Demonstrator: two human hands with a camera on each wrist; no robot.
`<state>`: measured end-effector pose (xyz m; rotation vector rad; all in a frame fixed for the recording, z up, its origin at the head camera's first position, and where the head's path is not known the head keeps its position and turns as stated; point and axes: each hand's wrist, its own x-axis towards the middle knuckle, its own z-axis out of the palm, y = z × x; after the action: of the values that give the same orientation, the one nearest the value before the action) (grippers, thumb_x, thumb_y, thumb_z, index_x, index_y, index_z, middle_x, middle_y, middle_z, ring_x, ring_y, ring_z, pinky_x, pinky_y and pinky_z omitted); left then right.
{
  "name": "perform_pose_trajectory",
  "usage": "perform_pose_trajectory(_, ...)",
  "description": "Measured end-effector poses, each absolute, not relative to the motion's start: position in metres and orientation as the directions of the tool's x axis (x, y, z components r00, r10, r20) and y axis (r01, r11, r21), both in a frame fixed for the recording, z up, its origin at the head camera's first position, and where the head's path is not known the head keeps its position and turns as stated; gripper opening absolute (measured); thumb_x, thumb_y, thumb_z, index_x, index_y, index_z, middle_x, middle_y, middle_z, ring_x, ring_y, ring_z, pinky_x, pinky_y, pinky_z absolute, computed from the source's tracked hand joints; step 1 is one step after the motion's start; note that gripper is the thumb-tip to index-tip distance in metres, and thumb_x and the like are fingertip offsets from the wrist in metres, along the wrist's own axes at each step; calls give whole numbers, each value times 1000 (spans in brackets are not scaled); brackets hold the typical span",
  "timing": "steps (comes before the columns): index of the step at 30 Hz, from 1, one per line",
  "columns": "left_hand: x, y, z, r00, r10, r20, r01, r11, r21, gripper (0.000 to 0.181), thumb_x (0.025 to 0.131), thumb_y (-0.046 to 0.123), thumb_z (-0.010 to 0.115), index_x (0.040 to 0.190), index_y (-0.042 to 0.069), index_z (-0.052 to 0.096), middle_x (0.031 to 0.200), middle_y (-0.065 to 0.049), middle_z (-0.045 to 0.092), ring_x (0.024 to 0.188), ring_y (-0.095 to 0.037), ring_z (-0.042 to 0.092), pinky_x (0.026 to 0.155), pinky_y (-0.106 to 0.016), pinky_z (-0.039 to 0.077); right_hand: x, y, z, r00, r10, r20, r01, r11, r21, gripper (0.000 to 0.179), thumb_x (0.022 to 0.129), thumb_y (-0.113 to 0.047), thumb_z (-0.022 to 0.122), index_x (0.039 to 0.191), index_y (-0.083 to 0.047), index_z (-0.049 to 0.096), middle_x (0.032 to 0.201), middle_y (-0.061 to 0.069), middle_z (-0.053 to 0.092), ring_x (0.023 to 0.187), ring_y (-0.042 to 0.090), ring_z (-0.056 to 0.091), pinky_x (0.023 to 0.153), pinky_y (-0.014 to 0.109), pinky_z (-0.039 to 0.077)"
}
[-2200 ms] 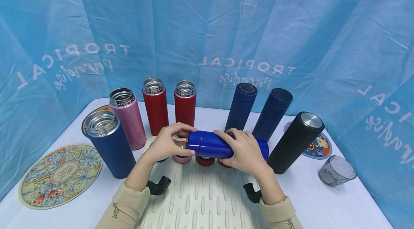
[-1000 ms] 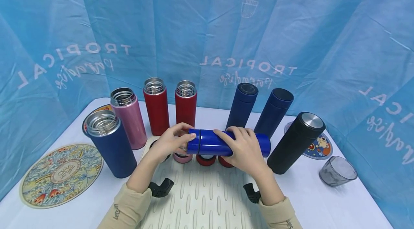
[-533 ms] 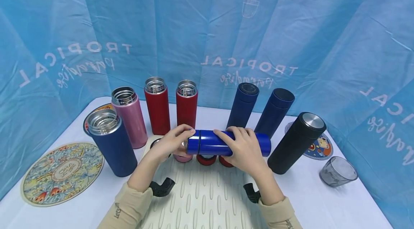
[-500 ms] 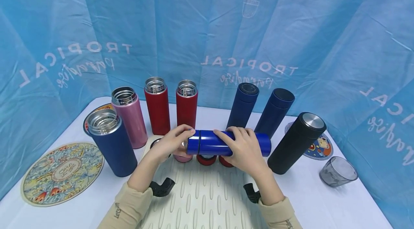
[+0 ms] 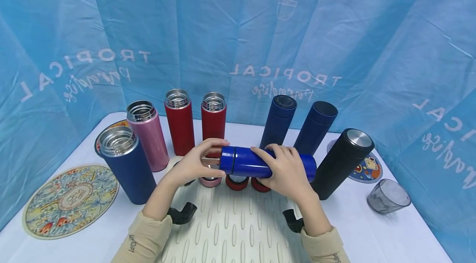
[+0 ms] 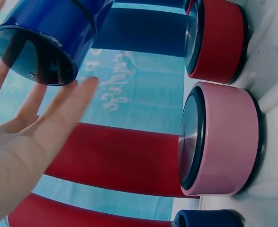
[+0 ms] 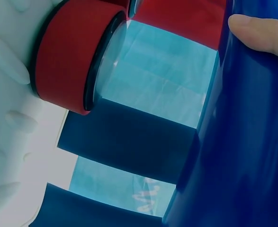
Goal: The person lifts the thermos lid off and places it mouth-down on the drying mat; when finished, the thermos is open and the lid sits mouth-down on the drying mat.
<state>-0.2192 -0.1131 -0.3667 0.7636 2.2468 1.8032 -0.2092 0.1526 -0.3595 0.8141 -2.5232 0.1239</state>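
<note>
A glossy blue thermos point(image 5: 253, 163) lies level above the pale ribbed mat point(image 5: 238, 230), its capped end to the left. My right hand point(image 5: 284, 170) grips its body from above; the right wrist view shows a fingertip point(image 7: 259, 33) against the blue side. My left hand point(image 5: 193, 164) is spread around the lid point(image 5: 227, 160), fingertips right at its edge. In the left wrist view the fingers point(image 6: 65, 111) are fairly straight, with space between the palm and the lid's dark end. Below stand a pink lid point(image 5: 210, 182) and two red lids, one red lid point(image 5: 236, 183) partly hidden.
On the left stand a lidless wide navy flask point(image 5: 130, 172), a pink flask point(image 5: 150, 143) and two red flasks point(image 5: 179, 131). On the right are two navy thermoses point(image 5: 314, 131), a black thermos point(image 5: 342, 164) and a glass point(image 5: 388, 197). Round patterned placemats point(image 5: 70, 201) lie on the table.
The blue thermos and my right hand have shifted slightly right. My left hand has spread around the lid, its thumb now lower instead of near the top.
</note>
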Motion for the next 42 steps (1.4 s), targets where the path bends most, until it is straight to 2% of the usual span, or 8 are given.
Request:
perform_pose_trajectory(4,-219,-113,-367,-867,448,219,317,155,936,58,73,16,78,125,18,52,130,-7,45,119,-33,46,91,-47,46,-209,153,-359,-706,-525,475,-574,817,52,84,57,-40,85,132,-31,48,116,11,58,103,32,57,91,53,41)
perform_pose_trajectory(8,-219,-114,-366,-881,422,216,312,172,934,57,72,17,79,124,19,54,127,-8,48,115,-32,49,88,-43,49,-209,153,-359,-702,-528,478,-578,814,50,84,57,-39,86,132,-31,48,116,11,58,103,32,57,91,53,41)
perform_pose_trajectory(19,-216,-112,-365,-917,362,167,255,210,944,54,76,24,75,125,20,53,123,-10,54,107,-30,54,79,-40,52,-208,152,-359,-691,-530,492,-583,810,55,84,57,-39,86,132,-30,49,116,12,58,103,32,57,91,54,41)
perform_pose_trajectory(26,-217,-109,-365,-940,328,99,179,224,958,48,80,25,71,124,19,53,119,-13,54,96,-30,57,72,-39,55,-208,151,-359,-671,-542,507,-592,802,73,84,56,-37,86,131,-29,49,115,12,58,102,32,58,90,54,42)
perform_pose_trajectory(34,-219,-106,-367,-953,302,33,111,244,963,43,86,27,65,124,13,51,118,-17,51,104,-34,53,69,-41,56,-208,150,-359,-662,-548,511,-594,800,89,84,56,-37,87,130,-30,49,115,12,58,102,33,57,90,54,42)
perform_pose_trajectory(40,-219,-105,-365,-949,314,3,82,239,968,43,89,31,60,124,9,48,115,-20,52,87,-29,61,68,-42,56,-207,150,-359,-661,-555,506,-598,796,92,83,57,-39,86,130,-30,50,114,12,59,101,32,58,90,53,42)
perform_pose_trajectory(42,-219,-105,-364,-946,324,-13,71,245,967,44,90,32,59,125,9,48,116,-20,51,86,-28,61,68,-41,56,-207,150,-358,-663,-557,500,-602,794,86,82,57,-40,86,130,-30,49,114,11,59,101,32,58,89,53,43)
